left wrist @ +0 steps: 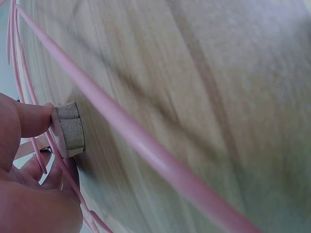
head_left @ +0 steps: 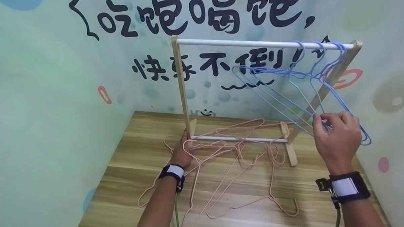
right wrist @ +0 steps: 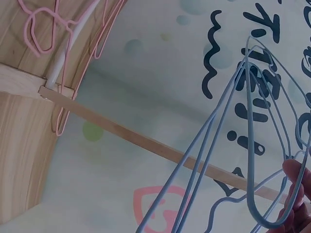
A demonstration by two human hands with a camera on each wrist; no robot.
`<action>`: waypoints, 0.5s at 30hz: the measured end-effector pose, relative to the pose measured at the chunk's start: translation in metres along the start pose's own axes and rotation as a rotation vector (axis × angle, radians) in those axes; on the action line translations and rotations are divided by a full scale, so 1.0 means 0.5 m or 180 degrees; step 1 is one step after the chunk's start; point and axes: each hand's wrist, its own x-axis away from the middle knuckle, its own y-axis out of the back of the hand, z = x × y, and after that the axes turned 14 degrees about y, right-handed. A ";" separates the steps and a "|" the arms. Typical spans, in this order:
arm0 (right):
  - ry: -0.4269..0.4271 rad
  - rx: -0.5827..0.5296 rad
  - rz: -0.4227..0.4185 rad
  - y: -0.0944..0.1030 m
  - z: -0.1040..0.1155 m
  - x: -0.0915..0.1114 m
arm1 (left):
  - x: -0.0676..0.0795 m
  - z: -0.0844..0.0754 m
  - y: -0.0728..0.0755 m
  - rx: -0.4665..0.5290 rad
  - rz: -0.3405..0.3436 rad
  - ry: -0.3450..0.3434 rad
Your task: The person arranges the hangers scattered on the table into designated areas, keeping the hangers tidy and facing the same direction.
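Observation:
A small clothes rack (head_left: 231, 43) with wooden side posts and white bars stands on a wood-grain surface. My left hand (head_left: 183, 153) grips its left foot low down; in the left wrist view thumb and fingers hold the foot's end (left wrist: 71, 126), and pink wires cross over them. Several blue hangers (right wrist: 251, 145) hang by their hooks at the top bar's right end. My right hand (head_left: 337, 141) pinches blue hanger wire at a lower part with thumb and forefinger; which of the hangers it holds is partly hidden.
Several pink hangers (head_left: 194, 185) lie tangled across the surface, some over the rack's lower bar (head_left: 238, 139). The rack's right foot (head_left: 290, 153) stands among them. Pale printed walls (head_left: 47, 121) close in at the left, back and right.

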 end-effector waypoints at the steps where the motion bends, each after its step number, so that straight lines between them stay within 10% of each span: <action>1: 0.0015 -0.0009 0.0007 -0.001 -0.001 0.000 | 0.002 -0.004 0.003 0.0043 -0.0003 -0.0030; 15: 0.0080 -0.0032 -0.0036 -0.010 -0.022 0.000 | 0.004 -0.005 0.005 0.0011 0.0087 0.0116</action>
